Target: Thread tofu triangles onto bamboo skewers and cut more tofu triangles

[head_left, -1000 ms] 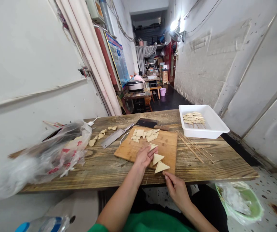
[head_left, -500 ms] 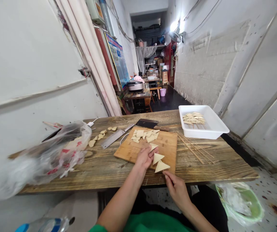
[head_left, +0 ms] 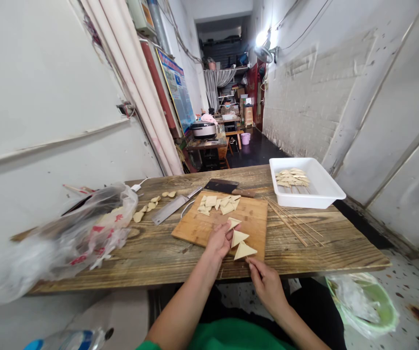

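Note:
Three pale triangular slices [head_left: 239,238] are threaded in a row on a thin skewer over the near edge of the wooden cutting board [head_left: 253,216]. My left hand [head_left: 218,239] pinches the slices from the left, fingers closed on them. My right hand [head_left: 266,282] grips the skewer's near end just below the lowest triangle. A loose pile of cut slices [head_left: 219,203] lies at the board's far side.
Bare skewers [head_left: 292,222] lie right of the board. A white tray [head_left: 320,194] holds finished skewers. Two cleavers [head_left: 173,208] [head_left: 224,186] rest behind the board. A plastic bag [head_left: 85,228] sits left, a lined bin [head_left: 364,304] lower right. A person sits far down the corridor.
None beyond a slight shift of the view; both hands stay on the skewered triangles.

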Action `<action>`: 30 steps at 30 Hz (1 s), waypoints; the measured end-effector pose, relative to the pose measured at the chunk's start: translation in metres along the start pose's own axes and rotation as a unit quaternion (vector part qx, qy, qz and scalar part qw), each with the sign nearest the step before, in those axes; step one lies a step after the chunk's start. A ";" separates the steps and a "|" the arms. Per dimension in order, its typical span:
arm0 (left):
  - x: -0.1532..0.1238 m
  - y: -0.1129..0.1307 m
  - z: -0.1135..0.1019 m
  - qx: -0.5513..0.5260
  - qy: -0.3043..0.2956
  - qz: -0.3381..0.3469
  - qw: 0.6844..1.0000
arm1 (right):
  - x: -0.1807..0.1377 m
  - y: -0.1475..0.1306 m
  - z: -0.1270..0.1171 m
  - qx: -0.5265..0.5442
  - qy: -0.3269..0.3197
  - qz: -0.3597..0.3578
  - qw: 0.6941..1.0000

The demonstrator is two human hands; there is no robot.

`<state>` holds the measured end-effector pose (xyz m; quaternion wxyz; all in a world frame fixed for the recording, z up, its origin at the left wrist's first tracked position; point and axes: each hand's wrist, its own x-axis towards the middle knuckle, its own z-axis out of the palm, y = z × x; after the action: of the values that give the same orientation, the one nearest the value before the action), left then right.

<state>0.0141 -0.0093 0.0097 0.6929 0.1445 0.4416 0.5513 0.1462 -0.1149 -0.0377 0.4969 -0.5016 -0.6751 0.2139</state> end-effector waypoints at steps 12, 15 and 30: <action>-0.002 -0.006 0.005 -0.007 0.014 0.013 1.000 | 0.001 -0.001 0.002 -0.013 0.004 0.005 1.000; -0.001 -0.008 0.003 -0.006 0.006 0.007 1.000 | 0.004 -0.002 0.001 -0.019 0.005 0.002 1.000; 0.018 -0.002 -0.039 0.217 0.045 0.294 0.930 | 0.030 0.012 -0.049 -0.092 0.025 -0.010 0.995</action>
<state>-0.0142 -0.0055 -0.0221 0.4310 0.3898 0.5189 0.6269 0.1945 -0.0940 -0.0132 0.4677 -0.5432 -0.6844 0.1331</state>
